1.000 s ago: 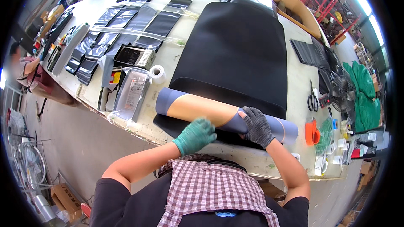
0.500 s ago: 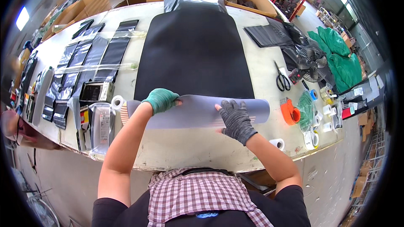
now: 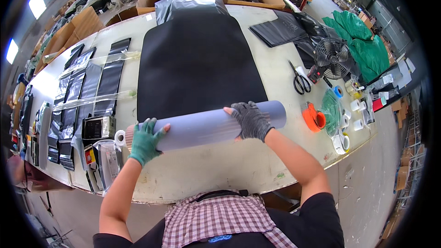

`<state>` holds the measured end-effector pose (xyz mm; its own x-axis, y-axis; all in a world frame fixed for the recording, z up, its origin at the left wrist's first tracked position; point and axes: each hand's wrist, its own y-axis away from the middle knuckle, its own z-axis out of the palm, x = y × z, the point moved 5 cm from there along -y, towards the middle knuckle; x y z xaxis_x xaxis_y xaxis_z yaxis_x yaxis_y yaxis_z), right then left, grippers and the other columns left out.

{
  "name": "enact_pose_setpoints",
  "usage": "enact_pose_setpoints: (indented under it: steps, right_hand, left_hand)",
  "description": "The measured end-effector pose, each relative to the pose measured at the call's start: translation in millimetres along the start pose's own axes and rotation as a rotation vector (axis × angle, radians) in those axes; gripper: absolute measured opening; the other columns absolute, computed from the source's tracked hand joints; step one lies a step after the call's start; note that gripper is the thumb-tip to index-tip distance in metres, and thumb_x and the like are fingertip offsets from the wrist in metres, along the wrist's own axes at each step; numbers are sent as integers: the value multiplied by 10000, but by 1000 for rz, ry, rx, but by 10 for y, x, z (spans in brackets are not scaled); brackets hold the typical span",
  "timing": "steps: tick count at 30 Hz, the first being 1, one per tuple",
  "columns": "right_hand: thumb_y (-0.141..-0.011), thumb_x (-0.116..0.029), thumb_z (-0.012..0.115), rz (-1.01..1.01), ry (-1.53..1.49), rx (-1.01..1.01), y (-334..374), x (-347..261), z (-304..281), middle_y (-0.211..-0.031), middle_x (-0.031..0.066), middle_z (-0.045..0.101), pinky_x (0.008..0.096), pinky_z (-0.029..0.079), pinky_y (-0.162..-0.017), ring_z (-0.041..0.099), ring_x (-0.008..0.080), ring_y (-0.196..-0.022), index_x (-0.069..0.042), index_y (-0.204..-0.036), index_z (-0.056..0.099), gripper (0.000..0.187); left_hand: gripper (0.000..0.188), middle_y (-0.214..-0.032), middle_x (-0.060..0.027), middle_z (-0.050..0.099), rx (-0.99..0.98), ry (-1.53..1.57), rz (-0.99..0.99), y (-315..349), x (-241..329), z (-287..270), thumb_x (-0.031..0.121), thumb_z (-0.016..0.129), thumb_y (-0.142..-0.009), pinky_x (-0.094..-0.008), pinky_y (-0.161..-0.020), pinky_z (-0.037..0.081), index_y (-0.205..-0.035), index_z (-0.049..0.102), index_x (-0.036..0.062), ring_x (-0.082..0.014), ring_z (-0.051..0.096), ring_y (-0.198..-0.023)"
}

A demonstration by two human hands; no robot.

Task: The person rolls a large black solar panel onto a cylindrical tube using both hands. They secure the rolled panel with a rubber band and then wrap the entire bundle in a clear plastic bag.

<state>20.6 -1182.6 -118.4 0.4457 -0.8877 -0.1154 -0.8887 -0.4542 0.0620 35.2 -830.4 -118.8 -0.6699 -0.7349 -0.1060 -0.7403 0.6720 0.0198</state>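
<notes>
Crossing the black sheet toward the near edge of the counter, the blue-grey roll carries the left grip and right grip, both spread wide; probably light, springy and smooth, it suits palms near both ends.

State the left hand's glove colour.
The glove is green, best seen in the head view.
</notes>
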Motion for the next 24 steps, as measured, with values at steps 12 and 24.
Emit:
enact_pose_setpoints:
  steps: [12,24]
  right_hand:
    - [-616,-406,842,-148,19,-203,422,-277,33,-1283,235,474,452,344,-1021,453,367,-1199,-56,-1436,360,1014]
    - [-551,-404,895,-107,-454,-888,255,-142,154,-1220,124,661,408,494,-944,627,294,-1143,-112,-1344,549,913]
  left_hand:
    - [1014,-1049,-131,513,-84,144,106,170,251,-99,369,877,-465,-426,-759,481,-1356,426,193,-320,546,-935]
    - [994,-1344,-190,467,-37,170,127,409,1183,-170,575,795,-613,-618,-1041,330,-1427,417,147,-391,438,-1254]
